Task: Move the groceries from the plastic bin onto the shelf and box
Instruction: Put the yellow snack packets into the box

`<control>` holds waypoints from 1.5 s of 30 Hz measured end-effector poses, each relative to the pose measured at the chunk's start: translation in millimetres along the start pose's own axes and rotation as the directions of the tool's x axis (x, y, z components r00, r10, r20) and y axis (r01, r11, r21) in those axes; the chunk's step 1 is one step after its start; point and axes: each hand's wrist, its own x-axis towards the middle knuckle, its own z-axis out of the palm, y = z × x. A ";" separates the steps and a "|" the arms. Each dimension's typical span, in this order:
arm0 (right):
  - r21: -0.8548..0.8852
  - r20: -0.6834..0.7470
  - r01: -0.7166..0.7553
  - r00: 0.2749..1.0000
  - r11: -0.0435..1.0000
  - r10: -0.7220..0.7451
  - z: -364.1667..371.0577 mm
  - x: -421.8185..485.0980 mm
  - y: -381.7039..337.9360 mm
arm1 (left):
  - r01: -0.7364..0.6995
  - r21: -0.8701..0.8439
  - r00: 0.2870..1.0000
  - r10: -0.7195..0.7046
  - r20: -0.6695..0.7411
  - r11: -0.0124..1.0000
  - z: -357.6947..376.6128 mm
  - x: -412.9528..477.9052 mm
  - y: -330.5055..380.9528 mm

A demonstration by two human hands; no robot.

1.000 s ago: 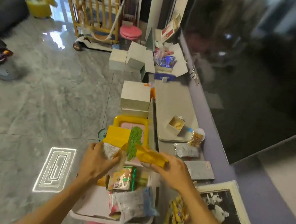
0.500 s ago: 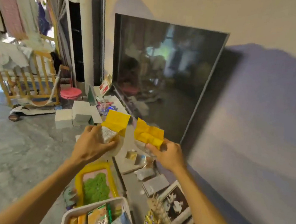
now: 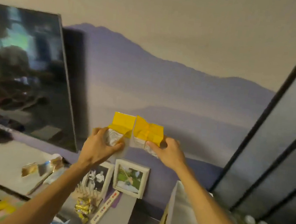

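Held up before the mountain-mural wall [image 3: 165,80]: two crumpled yellow-topped foil packets, edges touching. Left hand [image 3: 99,147] wrapped tight around the left yellow packet [image 3: 121,127], fingers curled on its silver lower half. Right hand [image 3: 168,153] pinching the right yellow packet [image 3: 148,131] (thumb on top). Below, on the grey shelf [image 3: 1,164], two white-framed photos [image 3: 131,178] leaning against the wall, beside a dark television screen [image 3: 23,73].

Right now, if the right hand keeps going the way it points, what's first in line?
Probably the wall. The right hand, shut on a yellow packet, points up and forward at the mural; nothing else shows between. Depth is unclear.
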 end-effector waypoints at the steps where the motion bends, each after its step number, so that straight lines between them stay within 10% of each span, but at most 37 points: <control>1: -0.020 -0.034 -0.040 0.999 0.999 0.039 -23.2 -12.4 17.4 | -0.028 -0.017 0.999 0.029 0.042 0.999 21.6 0.3 19.2; 12: -0.053 -0.186 -0.302 0.939 0.952 0.288 -162.7 -102.3 223.6 | -0.031 -0.065 0.945 0.050 0.324 0.997 245.0 -43.8 175.4; 23: 0.043 -0.202 -0.542 0.818 0.840 0.538 -43.1 -111.4 398.3 | 0.151 0.077 0.904 -0.169 0.392 0.985 453.2 -63.6 124.5; 31: -0.258 -0.441 -0.564 0.791 0.785 0.423 38.8 -122.3 460.0 | -0.025 0.280 0.943 -0.071 0.326 0.960 533.9 -80.6 71.6; 45: -0.338 -0.292 -0.534 0.842 0.775 0.454 68.8 -123.1 495.4 | -0.172 0.391 0.914 -0.001 0.405 0.904 571.6 -75.4 35.0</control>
